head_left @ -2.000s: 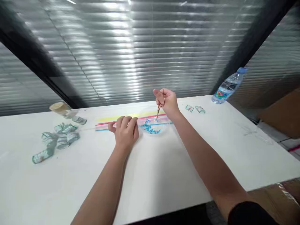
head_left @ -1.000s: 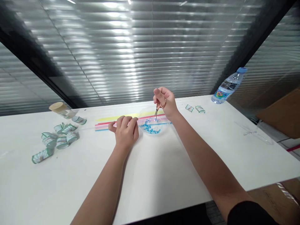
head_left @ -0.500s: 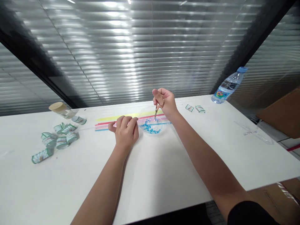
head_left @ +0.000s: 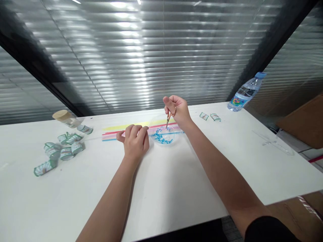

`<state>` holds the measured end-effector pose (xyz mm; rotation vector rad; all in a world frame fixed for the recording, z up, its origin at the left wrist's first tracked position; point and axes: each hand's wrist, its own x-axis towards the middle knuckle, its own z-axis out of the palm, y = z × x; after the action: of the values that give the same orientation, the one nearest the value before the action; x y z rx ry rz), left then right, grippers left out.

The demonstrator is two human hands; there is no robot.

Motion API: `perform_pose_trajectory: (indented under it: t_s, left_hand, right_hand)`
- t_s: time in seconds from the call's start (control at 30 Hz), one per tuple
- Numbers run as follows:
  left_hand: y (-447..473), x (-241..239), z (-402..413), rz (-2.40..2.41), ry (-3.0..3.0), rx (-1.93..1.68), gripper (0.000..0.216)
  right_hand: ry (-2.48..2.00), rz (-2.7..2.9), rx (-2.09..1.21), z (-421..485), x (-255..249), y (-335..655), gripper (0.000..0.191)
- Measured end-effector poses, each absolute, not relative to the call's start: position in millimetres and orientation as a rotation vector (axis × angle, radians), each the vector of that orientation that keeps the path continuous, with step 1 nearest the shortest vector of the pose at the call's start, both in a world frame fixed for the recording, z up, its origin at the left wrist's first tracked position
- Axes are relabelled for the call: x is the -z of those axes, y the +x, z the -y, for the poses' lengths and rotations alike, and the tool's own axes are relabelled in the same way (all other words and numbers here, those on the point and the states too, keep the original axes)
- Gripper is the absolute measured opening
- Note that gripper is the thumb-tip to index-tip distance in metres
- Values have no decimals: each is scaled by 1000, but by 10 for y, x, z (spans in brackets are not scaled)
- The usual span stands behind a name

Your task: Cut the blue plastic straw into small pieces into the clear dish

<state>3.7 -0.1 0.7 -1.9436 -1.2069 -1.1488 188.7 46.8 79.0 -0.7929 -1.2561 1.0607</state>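
My right hand (head_left: pixel 179 110) holds a small pair of scissors (head_left: pixel 168 120), fingers through its orange-brown handles. The blades point down into a clear round bowl (head_left: pixel 174 143). Cut blue pieces (head_left: pixel 159 136) lie scattered on its bottom. At the bowl's left rim my left hand (head_left: pixel 135 139) is bent, thumb and index finger closed against the edge; the exact grip is partly hidden. Long thin straws in yellow (head_left: pixel 121 126), red (head_left: pixel 111 133) and blue (head_left: pixel 108 139), along with pink ones, lie behind and under the bowl and pass beneath my left hand.
Several green-and-white wrappers (head_left: pixel 67 153) are grouped at the left, near a jar with a tan lid (head_left: pixel 62 115). Two more small wrappers (head_left: pixel 215 117) lie right of the bowl. A water bottle (head_left: pixel 246 92) stands at the back right corner; a clear plastic item (head_left: pixel 274 143) lies nearer the right edge.
The scissors' blades look closer together, and their tips have shifted very slightly. My left hand, the bowl and the straws are where they were.
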Motion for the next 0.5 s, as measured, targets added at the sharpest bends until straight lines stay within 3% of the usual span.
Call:
perform_pose_trajectory:
  t_s: [0.5]
  left_hand:
    - [26,-1,1,1229,-1960,1138,16]
  right_hand:
    - [-801,1269,-1044,-463,-799,1889,49]
